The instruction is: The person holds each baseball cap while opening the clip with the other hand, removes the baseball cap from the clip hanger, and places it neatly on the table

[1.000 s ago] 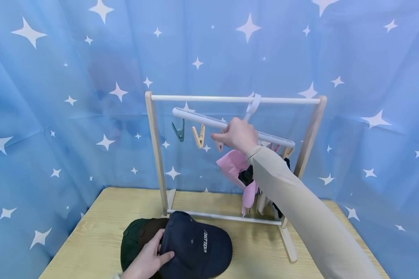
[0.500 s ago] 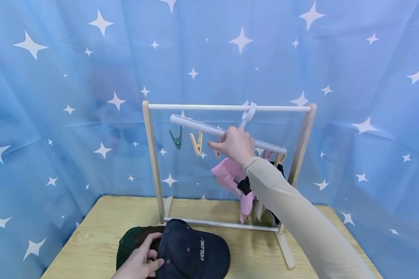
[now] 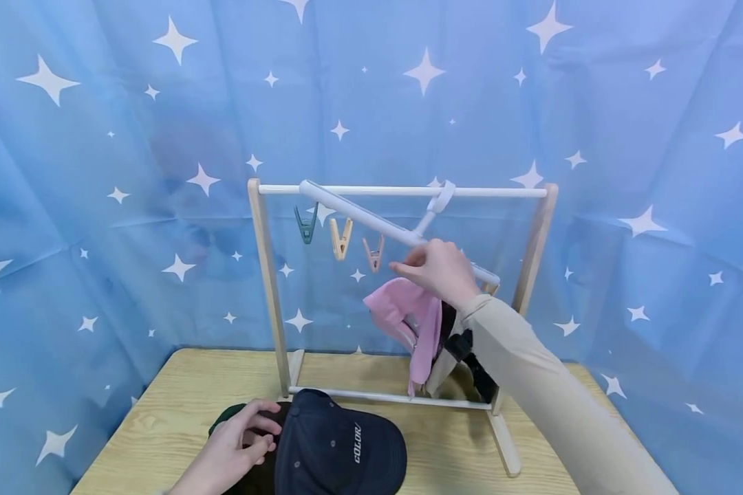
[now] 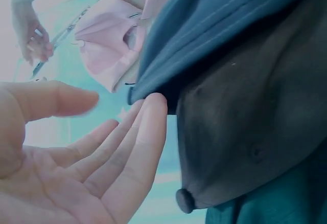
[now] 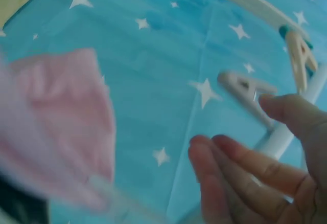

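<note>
My left hand (image 3: 232,443) has relaxed fingers beside a navy cap (image 3: 340,447) lettered "COLOR"; in the left wrist view its fingertips come right up to the cap's edge, with nothing in the palm. A brown cap (image 4: 245,116) and a green cap (image 4: 265,198) lie stacked alongside. My right hand (image 3: 439,271) overlaps the lower half of a tilted white hanger (image 3: 359,213), thumb apart from the loosely bent fingers. Green (image 3: 306,223), yellow (image 3: 340,238) and pink (image 3: 373,254) clothespins hang from the hanger's raised end. A pink cap (image 3: 402,309) hangs below my right hand.
The hanger's hook (image 3: 446,196) sits on the top bar (image 3: 353,190) of a wooden rack (image 3: 266,289). Beige (image 3: 446,375) and black (image 3: 483,375) items hang behind the pink cap. A star-patterned blue curtain (image 3: 130,289) stands behind the wooden table (image 3: 173,405).
My right hand has let go of the hanger and shifted slightly right and down; the hanger's left end has risen and its right end dropped. My left hand has come off the navy cap leftward.
</note>
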Demonstrator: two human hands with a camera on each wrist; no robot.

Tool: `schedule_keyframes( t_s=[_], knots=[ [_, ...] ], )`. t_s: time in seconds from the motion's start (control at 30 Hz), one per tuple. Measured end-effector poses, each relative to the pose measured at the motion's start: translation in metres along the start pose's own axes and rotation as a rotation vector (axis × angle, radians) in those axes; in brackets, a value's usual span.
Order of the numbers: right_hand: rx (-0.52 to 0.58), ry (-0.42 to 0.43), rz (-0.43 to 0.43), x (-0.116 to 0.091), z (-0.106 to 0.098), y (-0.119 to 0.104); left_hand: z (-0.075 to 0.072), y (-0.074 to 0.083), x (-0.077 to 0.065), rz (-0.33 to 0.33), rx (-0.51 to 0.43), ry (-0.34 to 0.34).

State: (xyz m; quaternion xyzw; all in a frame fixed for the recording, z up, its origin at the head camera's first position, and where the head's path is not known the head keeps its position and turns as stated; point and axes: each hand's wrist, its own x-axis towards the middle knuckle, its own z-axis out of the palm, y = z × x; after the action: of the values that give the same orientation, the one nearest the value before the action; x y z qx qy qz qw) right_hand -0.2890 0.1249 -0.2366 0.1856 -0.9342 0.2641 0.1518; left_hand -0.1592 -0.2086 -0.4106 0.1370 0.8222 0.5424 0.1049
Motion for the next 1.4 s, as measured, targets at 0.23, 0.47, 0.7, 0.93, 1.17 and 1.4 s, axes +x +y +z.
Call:
schedule_keyframes(
  t_s=[0.23,0.47,0.7,0.93,1.17,1.4],
  knots=[
    [0.033,0.053,-0.005,-0.004,-0.015,0.043,0.001,0.010,-0.002,0.003,0.031,0.047],
    [-0.070,0.140,-0.109,-0.005,-0.016,0.082,0.006,0.009,-0.002,0.046,0.016,0.032],
    [-0.104,-0.068,-0.107,-0.006,-0.016,0.103,0.008,0.011,-0.001,0.052,-0.026,-0.006],
    [0.000,-0.146,-0.092,-0.006,-0.020,0.107,0.012,0.018,0.000,0.049,-0.059,0.009],
    [0.038,-0.154,-0.115,-0.002,-0.022,0.098,0.017,0.026,0.007,0.075,-0.029,0.052],
    [0.017,-0.178,-0.152,0.001,-0.027,0.087,0.018,0.032,0.012,0.098,-0.021,0.051]
  ],
)
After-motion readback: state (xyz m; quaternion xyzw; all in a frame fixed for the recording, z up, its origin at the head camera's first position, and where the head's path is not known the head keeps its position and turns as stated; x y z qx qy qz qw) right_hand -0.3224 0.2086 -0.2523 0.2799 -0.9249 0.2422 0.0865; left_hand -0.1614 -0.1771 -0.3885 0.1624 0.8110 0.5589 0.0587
